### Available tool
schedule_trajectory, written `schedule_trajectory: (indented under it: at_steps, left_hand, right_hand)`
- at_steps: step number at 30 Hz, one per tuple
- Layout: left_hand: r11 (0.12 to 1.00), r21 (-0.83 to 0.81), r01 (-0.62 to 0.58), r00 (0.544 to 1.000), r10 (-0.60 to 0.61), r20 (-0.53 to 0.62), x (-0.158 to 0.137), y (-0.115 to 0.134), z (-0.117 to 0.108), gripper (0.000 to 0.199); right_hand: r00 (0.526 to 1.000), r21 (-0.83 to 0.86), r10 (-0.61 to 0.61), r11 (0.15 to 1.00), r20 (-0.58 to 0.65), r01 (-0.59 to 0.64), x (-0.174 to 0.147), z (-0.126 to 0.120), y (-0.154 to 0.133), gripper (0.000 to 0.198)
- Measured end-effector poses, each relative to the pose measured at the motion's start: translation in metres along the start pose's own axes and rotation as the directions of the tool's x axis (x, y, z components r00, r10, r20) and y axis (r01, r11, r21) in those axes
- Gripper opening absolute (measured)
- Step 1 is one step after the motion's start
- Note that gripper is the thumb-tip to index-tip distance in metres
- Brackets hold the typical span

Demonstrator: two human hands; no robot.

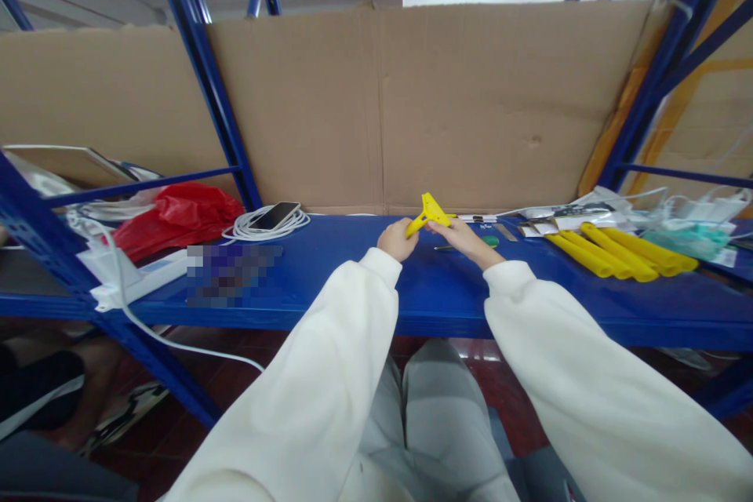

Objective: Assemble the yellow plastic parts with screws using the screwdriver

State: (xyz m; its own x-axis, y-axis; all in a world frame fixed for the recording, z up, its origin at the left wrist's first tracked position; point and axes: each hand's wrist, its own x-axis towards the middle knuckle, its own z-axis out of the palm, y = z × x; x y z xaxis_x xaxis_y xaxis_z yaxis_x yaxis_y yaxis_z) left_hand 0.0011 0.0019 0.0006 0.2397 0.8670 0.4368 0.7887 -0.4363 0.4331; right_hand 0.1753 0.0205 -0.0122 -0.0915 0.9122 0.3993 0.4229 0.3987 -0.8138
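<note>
Steadying is best done at the handle (416, 225), clasped by the left hand (398, 240), while the yellow tool (433, 211) is held between the 2 hands, its wide head gripped at 1 corner by the right hand (464, 238), pressure ideally light.

Glossy and matt finishes are being seen together.
Smooth plastic is being shown by the yellow scraper (434, 210) and yellow tubes (619, 252), satiny painted metal by the blue shelf (438, 294); light is being reflected by the glossy phone screen (276, 215) and crinkled red plastic bag (183, 213), while matt, faintly creased paperboard is being presented by the cardboard panel (488, 102) and soft matt cloth by the white sleeves (329, 353).
</note>
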Motion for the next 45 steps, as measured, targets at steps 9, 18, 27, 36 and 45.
schedule_trajectory:
  at_steps: [9, 18, 27, 36, 45]
  left_hand:
    - [1.000, 0.002, -0.022, 0.999, 0.022, 0.036, -0.002, -0.001, 0.002, 0.029]
    - [0.967, 0.185, 0.177, 0.980, -0.191, 0.059, -0.005, -0.001, -0.004, 0.034]
    - [0.970, 0.211, 0.120, 0.970, -0.160, 0.182, -0.004, -0.001, 0.000, 0.032]
    - [0.980, 0.186, 0.073, 0.973, -0.111, 0.202, -0.004, 0.000, 0.001, 0.034]
    - [0.965, 0.260, 0.033, 0.972, -0.091, 0.216, -0.005, 0.002, 0.000, 0.032]
  right_hand:
    - [0.983, -0.247, -0.146, 0.954, 0.116, 0.170, 0.005, -0.001, 0.008, 0.027]
    - [0.926, -0.644, 0.058, 0.701, -0.374, -0.305, 0.005, -0.051, 0.016, 0.036]
    - [0.667, -0.510, 0.314, 0.455, -0.676, -0.730, -0.019, -0.094, 0.042, 0.057]
    - [0.656, -0.488, 0.335, 0.463, -0.676, -0.740, -0.022, -0.090, 0.044, 0.065]
    - [0.657, -0.490, 0.346, 0.459, -0.670, -0.741, -0.016, -0.092, 0.050, 0.050]
